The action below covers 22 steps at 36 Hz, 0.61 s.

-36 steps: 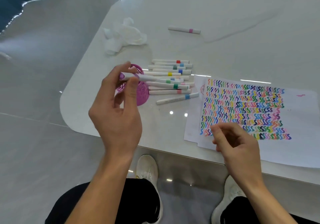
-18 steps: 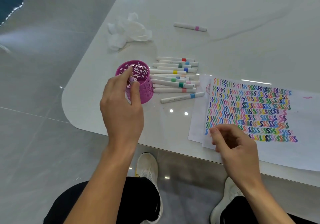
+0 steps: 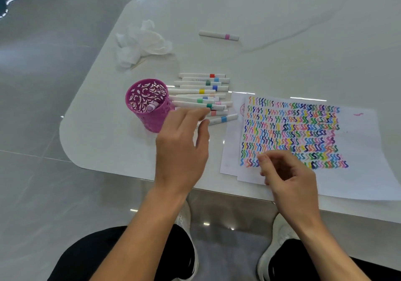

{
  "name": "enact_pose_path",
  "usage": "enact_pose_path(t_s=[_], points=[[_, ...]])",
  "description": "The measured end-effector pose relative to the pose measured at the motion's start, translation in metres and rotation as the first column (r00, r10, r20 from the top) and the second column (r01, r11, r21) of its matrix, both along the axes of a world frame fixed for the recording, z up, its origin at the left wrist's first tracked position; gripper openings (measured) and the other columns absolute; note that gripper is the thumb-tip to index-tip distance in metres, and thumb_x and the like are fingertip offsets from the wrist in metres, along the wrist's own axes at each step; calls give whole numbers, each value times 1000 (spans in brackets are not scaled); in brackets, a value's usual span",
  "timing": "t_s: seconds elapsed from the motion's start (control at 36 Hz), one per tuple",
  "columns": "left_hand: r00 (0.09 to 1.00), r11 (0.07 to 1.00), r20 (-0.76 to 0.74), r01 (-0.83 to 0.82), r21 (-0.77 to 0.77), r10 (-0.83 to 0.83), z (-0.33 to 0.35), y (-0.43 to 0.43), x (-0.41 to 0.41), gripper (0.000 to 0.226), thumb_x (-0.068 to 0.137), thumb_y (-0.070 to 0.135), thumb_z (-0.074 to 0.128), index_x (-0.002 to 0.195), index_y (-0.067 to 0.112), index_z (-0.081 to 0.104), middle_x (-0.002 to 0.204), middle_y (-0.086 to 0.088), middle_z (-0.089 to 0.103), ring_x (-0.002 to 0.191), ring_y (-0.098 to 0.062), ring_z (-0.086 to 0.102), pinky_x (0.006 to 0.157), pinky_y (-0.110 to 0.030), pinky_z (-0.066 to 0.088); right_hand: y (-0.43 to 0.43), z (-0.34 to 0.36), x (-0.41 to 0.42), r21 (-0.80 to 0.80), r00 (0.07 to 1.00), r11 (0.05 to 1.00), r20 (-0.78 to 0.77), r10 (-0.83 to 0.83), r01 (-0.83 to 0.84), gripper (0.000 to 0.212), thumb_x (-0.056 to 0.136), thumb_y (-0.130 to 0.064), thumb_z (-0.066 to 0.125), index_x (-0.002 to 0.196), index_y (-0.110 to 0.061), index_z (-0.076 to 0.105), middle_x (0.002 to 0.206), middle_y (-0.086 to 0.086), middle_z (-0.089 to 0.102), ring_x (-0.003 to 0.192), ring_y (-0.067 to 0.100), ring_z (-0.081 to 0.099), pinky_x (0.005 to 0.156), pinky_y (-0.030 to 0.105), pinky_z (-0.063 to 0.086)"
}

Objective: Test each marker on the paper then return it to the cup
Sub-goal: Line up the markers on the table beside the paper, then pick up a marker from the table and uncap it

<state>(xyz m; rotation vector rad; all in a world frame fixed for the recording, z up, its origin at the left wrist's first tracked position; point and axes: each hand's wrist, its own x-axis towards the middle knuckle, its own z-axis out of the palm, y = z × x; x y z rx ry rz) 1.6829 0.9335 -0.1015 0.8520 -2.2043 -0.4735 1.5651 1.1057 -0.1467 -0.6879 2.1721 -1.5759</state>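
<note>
Since the earlier frame the left hand (image 3: 182, 148) has left the purple cup (image 3: 141, 118) and swung right, to the near end of the row of markers (image 3: 201, 91) at the centre of the frame. Its grip is slack, fingers stretched out and thumb apart, holding nothing; whether the fingertips touch a marker cannot be told. A marker with a lilac end (image 3: 151, 107) now stands inside the cup, leaning on the near wall. Just right of the thumb lies the blue-banded marker (image 3: 223, 119). The right hand (image 3: 290, 176) hovers over the lower left corner of the paper (image 3: 358, 172), fingers loosely curled, its grip empty. On the white bench (image 3: 282, 16), a crumpled tissue (image 3: 141, 42) lies at upper left and a pink-banded marker (image 3: 219, 35) lies apart at top centre.
</note>
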Motion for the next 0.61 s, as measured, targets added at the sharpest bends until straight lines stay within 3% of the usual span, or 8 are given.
enact_pose_path(t_s=[0.11, 0.19, 0.31, 0.44, 0.53, 0.61], points=[[989, 993, 145, 10, 117, -27, -13, 8, -12, 27, 95, 9, 67, 120, 15, 72, 115, -1, 71, 107, -16, 65, 95, -23, 50, 9, 2, -7, -11, 999, 999, 7, -37, 37, 12, 94, -23, 73, 84, -30, 72, 74, -5, 71, 68, 22, 65, 67, 44, 57], [987, 986, 159, -49, 161, 23, -18, 9, -22, 27, 96, 9, 66, 121, 16, 72, 117, 0, 72, 106, -16, 66, 97, -28, 54, 16, 3, -13, -15, 998, 998, 9, -55, 55, 14, 95, -22, 72, 85, -32, 71, 73, -7, 71, 67, 18, 64, 66, 38, 55], [977, 988, 209, -63, 143, 32, -23, 8, -35, 27, 98, 10, 63, 123, 14, 72, 122, -2, 72, 113, -20, 64, 98, -24, 46, 23, 4, -21, -15, 997, 997, 7, -76, 76, 17, 95, -19, 72, 86, -32, 71, 73, -9, 71, 65, 13, 64, 66, 32, 54], [950, 991, 309, -76, 113, 38, -31, 9, -43, 30, 98, 16, 63, 128, 14, 69, 127, -4, 69, 118, -24, 59, 99, -34, 49, 29, 4, -28, -16, 994, 994, 12, -104, 104, 15, 95, -20, 72, 87, -31, 72, 72, -11, 70, 64, 12, 64, 66, 31, 53], [937, 988, 339, -119, 96, 80, -36, 10, -46, 29, 98, 15, 63, 126, 11, 70, 122, -6, 69, 114, -25, 58, 92, -37, 52, 32, 2, -31, -9, 994, 994, 13, -112, 112, 14, 96, -21, 73, 87, -31, 72, 72, -12, 70, 65, 11, 65, 67, 30, 53], [916, 983, 385, -161, 88, 116, -39, 12, -47, 26, 96, 17, 67, 121, 12, 74, 103, -5, 64, 101, -24, 53, 76, -33, 47, 34, 1, -32, -7, 993, 993, 27, -116, 117, 12, 96, -22, 73, 88, -30, 72, 73, -12, 71, 66, 10, 65, 67, 29, 53]])
